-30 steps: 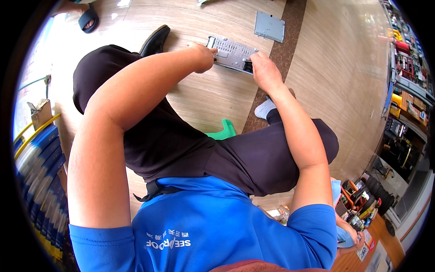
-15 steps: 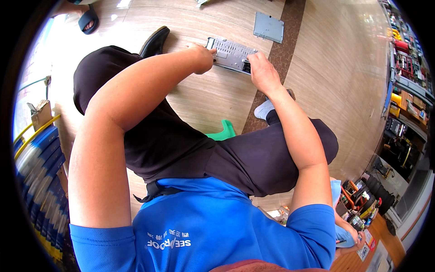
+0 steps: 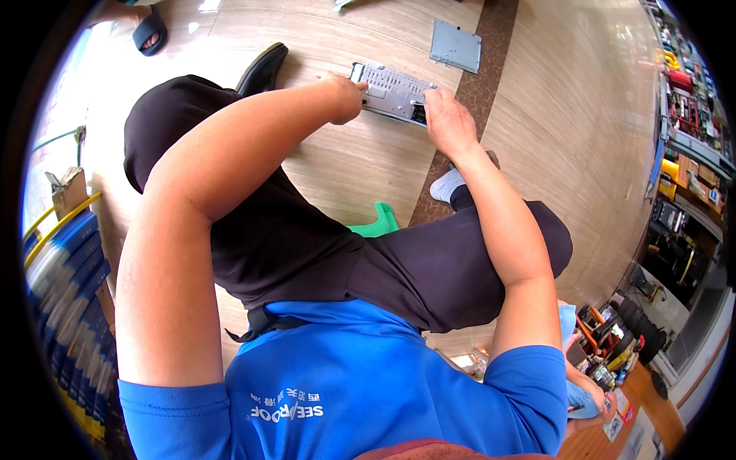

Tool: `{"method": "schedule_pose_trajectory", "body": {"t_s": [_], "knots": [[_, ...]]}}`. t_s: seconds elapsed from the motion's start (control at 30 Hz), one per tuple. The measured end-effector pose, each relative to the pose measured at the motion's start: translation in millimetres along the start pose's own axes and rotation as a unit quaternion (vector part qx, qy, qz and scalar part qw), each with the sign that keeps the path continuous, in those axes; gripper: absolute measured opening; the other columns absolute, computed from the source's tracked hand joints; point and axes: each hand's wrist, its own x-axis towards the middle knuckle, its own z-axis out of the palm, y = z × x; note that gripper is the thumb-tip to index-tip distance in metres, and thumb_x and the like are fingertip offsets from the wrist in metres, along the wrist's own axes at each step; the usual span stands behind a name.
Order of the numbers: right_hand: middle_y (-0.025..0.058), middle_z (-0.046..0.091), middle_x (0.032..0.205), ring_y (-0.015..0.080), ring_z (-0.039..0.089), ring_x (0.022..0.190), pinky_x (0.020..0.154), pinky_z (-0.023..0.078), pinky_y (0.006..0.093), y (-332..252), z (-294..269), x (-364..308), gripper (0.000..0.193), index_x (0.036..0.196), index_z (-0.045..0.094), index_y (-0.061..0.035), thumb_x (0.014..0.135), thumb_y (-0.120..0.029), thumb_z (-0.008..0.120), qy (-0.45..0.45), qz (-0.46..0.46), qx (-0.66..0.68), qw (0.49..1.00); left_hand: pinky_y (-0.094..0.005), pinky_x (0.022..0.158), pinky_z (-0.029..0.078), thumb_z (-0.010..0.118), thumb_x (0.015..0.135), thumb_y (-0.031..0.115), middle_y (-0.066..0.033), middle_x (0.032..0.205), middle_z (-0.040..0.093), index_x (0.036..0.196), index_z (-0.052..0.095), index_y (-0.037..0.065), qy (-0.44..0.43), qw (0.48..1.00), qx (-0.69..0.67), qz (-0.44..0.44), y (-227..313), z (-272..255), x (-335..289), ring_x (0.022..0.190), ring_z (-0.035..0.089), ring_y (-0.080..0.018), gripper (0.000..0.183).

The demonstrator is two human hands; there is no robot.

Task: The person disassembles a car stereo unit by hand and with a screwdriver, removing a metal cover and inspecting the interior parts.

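A flat grey metal case with rows of slots [image 3: 392, 90] rests low in front of me, apparently an electronics housing. At its left end is my left hand [image 3: 341, 98], fingers closed round the edge and one fingertip on the top face. My right hand [image 3: 448, 119] bends over the right end, its fingers pressed together beside a dark opening [image 3: 418, 113] in the case. What those fingers pinch is hidden by the hand.
Beyond the case, a loose grey metal cover [image 3: 455, 46] lies on the tiled floor near a brown stripe [image 3: 491, 57]. A green plastic stool [image 3: 377, 222] shows between my legs. Stocked shelves [image 3: 694, 130] line the right, with another person's arm [image 3: 594, 391] at lower right and a sandaled foot [image 3: 149, 34] upper left.
My right hand has shifted very slightly at the right end of the case. The left hand and the case stay nearly in place.
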Motion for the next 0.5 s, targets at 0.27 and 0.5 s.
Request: {"method": "schedule_pose_trajectory", "body": {"t_s": [0.27,0.5], "knots": [[0.0198,0.061,0.106,0.0425,0.065,0.092,0.078,0.054,0.0506,4.5,0.9,-0.4,0.024,0.117,0.055,-0.0077,0.094,-0.013,0.058,0.042,-0.042,0.027,0.998,-0.0474,0.098,0.049,0.061,0.087,0.006,-0.0020,0.167,0.016,0.143,0.052,0.006,0.026,0.999,0.030,0.016,-0.9,-7.4,-8.2,0.131,0.054,-0.0316,0.057],[0.0196,0.058,0.110,0.0421,0.064,0.096,0.080,0.054,0.0499,-2.2,-5.6,4.3,0.025,0.118,0.055,-0.0094,0.093,-0.009,0.057,-0.041,0.047,-0.001,0.998,-0.0560,0.100,0.045,0.062,0.088,0.007,-0.0002,0.167,0.013,0.144,0.052,0.012,0.013,1.000,0.011,0.005,-2.1,-2.4,-0.9,0.136,0.047,-0.0338,0.056]]}}
